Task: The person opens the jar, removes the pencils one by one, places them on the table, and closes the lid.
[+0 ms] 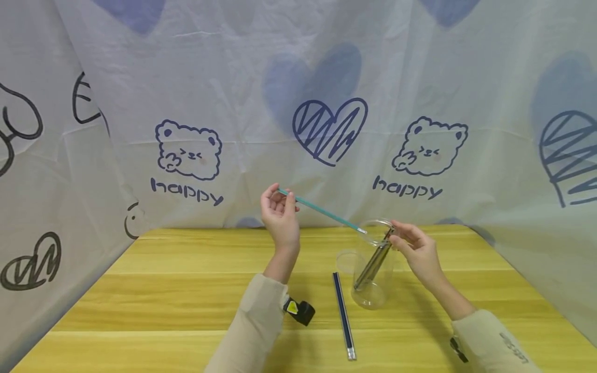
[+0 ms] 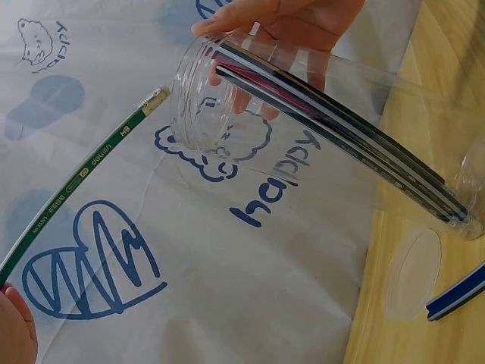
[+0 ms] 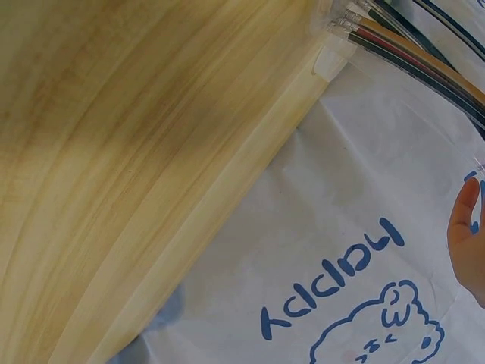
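Note:
My left hand (image 1: 282, 217) pinches a green pencil (image 1: 326, 212) near one end. The pencil slants down to the right, and its eraser end (image 2: 158, 98) is just outside the mouth of a clear plastic jar (image 1: 370, 296). At the jar's rim, my right hand (image 1: 418, 251) grips the side with thumb and fingers. Inside the jar, several dark pencils (image 2: 341, 133) lean together against the wall nearest that hand; a red one and an orange one show among them in the right wrist view.
Left of the jar, dark blue pencils (image 1: 343, 316) lie side by side on the wooden table (image 1: 163, 300). A clear round lid (image 2: 414, 273) lies behind them beside the jar. A white cloth (image 1: 252, 103) with printed hearts and bears hangs behind the table.

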The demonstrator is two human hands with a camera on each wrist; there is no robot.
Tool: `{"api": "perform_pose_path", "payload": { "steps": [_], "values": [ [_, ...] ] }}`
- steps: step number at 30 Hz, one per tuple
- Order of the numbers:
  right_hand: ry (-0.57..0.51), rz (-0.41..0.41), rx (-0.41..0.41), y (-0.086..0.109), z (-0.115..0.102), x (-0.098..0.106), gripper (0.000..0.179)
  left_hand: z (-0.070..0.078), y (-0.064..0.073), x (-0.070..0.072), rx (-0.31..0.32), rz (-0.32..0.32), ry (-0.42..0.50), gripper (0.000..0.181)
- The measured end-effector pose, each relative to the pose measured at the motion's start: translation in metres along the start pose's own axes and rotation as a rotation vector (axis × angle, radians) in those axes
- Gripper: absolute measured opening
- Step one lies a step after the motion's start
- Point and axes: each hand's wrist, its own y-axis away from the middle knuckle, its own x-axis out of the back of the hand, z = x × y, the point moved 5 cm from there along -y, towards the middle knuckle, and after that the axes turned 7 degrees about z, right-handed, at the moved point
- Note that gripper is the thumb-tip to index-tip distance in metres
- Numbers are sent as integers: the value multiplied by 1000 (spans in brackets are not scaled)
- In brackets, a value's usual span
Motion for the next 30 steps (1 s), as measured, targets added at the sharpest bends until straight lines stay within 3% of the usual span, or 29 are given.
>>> {"api": "perform_pose_path", "payload": {
  "steps": [9,22,30],
  "values": [
    [14,-4,5,0,0,-1,28,-7,0,7,59,-50,-53,28],
    [2,-3,6,1,-2,-1,32,-24,5,13,191,-210,-240,32],
    [-1,-6,16,1,0,-1,34,-38,11,17,338,-298,-305,34]
  ]
}}
